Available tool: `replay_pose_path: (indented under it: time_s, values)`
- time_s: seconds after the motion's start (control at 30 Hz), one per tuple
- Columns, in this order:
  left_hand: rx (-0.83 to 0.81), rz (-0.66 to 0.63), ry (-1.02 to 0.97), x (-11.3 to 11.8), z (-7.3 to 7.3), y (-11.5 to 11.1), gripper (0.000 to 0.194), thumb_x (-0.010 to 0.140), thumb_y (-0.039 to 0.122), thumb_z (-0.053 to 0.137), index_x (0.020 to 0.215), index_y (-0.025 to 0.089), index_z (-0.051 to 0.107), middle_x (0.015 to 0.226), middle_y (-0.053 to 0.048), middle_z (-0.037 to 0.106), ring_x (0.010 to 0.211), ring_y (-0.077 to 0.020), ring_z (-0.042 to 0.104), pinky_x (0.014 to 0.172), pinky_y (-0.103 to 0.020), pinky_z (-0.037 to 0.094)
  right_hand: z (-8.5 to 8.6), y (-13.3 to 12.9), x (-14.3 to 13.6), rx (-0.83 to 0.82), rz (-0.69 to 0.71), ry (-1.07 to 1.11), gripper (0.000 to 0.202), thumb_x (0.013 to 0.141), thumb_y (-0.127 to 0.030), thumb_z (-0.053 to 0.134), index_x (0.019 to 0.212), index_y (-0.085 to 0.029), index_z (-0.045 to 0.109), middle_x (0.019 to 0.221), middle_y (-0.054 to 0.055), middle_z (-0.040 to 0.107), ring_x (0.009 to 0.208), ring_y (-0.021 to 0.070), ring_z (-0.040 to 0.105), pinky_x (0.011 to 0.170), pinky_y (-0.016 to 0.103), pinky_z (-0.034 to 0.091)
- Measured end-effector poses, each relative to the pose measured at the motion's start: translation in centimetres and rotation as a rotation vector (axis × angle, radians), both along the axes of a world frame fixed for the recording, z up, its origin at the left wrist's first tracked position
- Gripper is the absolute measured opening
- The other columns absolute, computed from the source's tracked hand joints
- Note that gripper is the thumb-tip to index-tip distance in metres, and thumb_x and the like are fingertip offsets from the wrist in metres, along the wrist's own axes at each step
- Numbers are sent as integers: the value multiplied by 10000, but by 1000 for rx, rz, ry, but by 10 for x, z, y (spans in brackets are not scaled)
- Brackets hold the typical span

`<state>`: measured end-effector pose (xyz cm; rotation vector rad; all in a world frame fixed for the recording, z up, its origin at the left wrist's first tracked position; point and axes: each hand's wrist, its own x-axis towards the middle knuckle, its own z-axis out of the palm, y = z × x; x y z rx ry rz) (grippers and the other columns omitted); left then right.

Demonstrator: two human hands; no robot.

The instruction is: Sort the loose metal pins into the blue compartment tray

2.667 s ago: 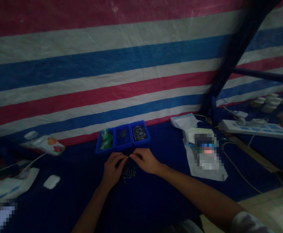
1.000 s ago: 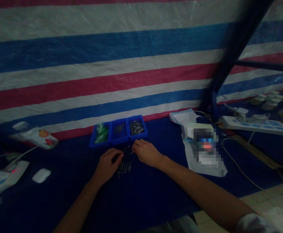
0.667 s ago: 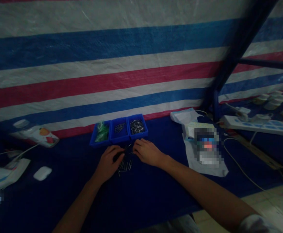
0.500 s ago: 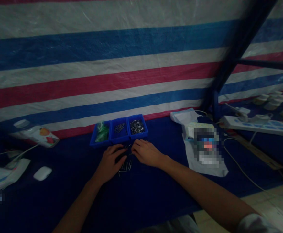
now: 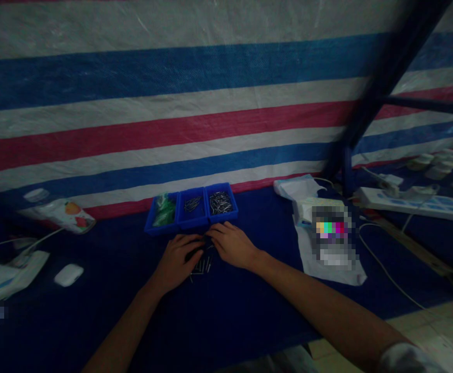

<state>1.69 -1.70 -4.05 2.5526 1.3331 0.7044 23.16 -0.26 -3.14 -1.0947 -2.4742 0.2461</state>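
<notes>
My left hand (image 5: 179,263) rests over the blue table, its fingers reaching right and the thumb held apart from them. My right hand (image 5: 232,244) comes in from the other side with bent fingers, and its fingertips almost meet those of the left. Whatever small thing the right fingertips pinch is too dark to make out. Below the hands lie several thin metal pins (image 5: 202,266), perhaps nails or screws, partly hidden by the left thumb. Just beyond stand three joined blue bins: one with green plastic packets (image 5: 164,211), one with a few pins (image 5: 192,203), one with many short metal pieces (image 5: 220,202).
At left are a bottle with a fruit label (image 5: 69,215), a white earbud-like case (image 5: 69,275) and a power strip with cables. To the right, a white sheet (image 5: 307,254) and packets lie near another power strip (image 5: 412,203). A striped tarp (image 5: 195,119) hangs behind.
My right hand's fingertips have shifted slightly left, closer to the left fingertips. My left hand has hardly moved. The bins and loose pins stay in place.
</notes>
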Motion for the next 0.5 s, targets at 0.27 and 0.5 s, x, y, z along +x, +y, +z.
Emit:
replay_pose_path:
  time_s: [0.27,0.5]
  values:
    - [-26,-20,-12,1,1,0,244,897,274,570,1104,265,698,1168,-52,682,1050,-253,589,921,-477,459,3,2,-2,-3,-45,-49,371,900,-141,449,1246,-164,580,1137,109,573,973,196,560,868,335,458]
    - [-59,-12,-35,1,3,-1,223,893,290,577,1079,253,693,1135,-47,694,1045,-248,598,926,-476,460,6,6,-1,-82,-70,-10,274,944,-177,412,1012,-157,677,1070,92,574,893,152,581,819,286,465]
